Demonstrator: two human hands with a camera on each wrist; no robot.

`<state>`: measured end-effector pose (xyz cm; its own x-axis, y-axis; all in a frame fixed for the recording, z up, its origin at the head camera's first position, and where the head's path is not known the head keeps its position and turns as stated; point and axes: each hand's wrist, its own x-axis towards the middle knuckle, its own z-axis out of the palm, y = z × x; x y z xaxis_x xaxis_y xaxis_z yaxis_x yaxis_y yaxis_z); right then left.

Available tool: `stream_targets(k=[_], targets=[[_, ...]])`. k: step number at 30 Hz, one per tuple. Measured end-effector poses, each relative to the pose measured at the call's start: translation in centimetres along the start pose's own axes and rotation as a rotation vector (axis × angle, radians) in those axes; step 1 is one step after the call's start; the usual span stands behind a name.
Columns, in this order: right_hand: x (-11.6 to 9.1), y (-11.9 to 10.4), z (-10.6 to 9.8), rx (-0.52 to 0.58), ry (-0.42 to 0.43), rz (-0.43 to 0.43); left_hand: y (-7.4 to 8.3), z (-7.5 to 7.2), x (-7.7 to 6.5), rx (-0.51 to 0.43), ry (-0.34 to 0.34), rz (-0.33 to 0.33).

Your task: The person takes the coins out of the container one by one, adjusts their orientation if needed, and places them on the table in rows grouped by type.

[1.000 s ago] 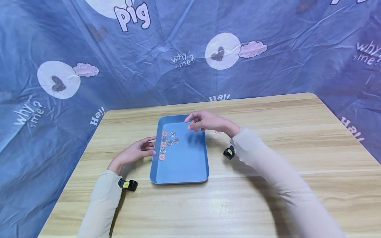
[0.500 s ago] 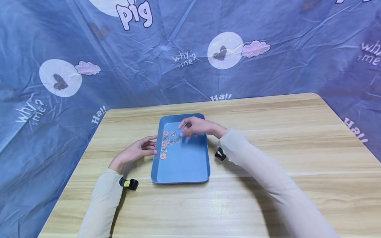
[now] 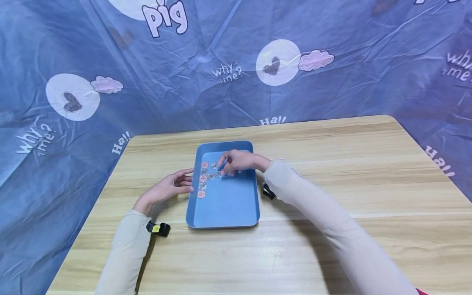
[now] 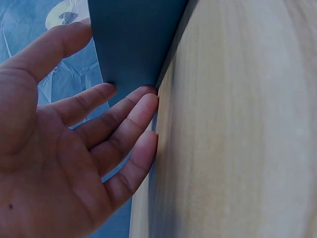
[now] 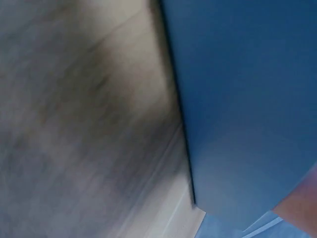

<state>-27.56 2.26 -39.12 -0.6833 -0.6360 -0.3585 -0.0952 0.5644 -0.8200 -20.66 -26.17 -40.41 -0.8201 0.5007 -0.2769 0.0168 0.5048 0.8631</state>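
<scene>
A blue tray [image 3: 225, 211] lies on the wooden table, with several coins in its left half. Reddish and silver coins alternate in a column; the lowest reddish coin [image 3: 201, 194] is nearest the front. To the column's right sit 3 silver coins, one of them a silver coin [image 3: 210, 176]. My left hand [image 3: 169, 187] touches the tray's left side, thumb at the rim; its loosely bent fingers [image 4: 133, 121] show beside the wall. Above the tray, my right hand [image 3: 237, 160] reaches thumb and index finger to the rightmost silver coins; I cannot tell whether it holds a coin.
A partly hidden reddish coin [image 3: 281, 159] lies on the table [image 3: 332, 155] beyond the right forearm. Behind the table hangs a blue patterned cloth [image 3: 184, 94]. A wrist camera [image 3: 159, 229] sticks out at the left wrist, another wrist camera [image 3: 268, 191] at the right.
My right hand has moved left and slightly toward me, from the tray's far right side to the silver coins. The left hand stays at the tray's side, and the visible coins keep their places.
</scene>
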Motion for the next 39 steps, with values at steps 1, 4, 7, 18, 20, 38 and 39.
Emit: stream_targets(k=[1, 4, 7, 18, 20, 38, 39], targets=[[0.1, 0.1, 0.0, -0.003, -0.003, 0.001, 0.0, 0.0, 0.0, 0.005, 0.001, 0.001], [0.2, 0.2, 0.1, -0.025, -0.008, 0.004, 0.0, 0.0, 0.0, 0.001, 0.001, 0.007], [0.4, 0.3, 0.2, -0.051, -0.010, 0.001, -0.1, 0.0, 0.1, -0.003, -0.001, 0.013], [1.4, 0.5, 0.9, -0.047, -0.015, -0.028, -0.2, 0.0, 0.0, -0.008, -0.002, 0.010], [1.5, 0.4, 0.9, -0.049, -0.013, -0.029, -0.2, 0.1, 0.1, -0.009, -0.003, 0.009], [1.7, 0.2, 1.3, -0.180, 0.009, -0.044, 0.0, 0.1, 0.0, -0.005, -0.002, -0.005], [1.7, 0.2, 1.3, -0.184, 0.011, -0.046, 0.0, 0.1, 0.1, -0.009, -0.003, -0.004]])
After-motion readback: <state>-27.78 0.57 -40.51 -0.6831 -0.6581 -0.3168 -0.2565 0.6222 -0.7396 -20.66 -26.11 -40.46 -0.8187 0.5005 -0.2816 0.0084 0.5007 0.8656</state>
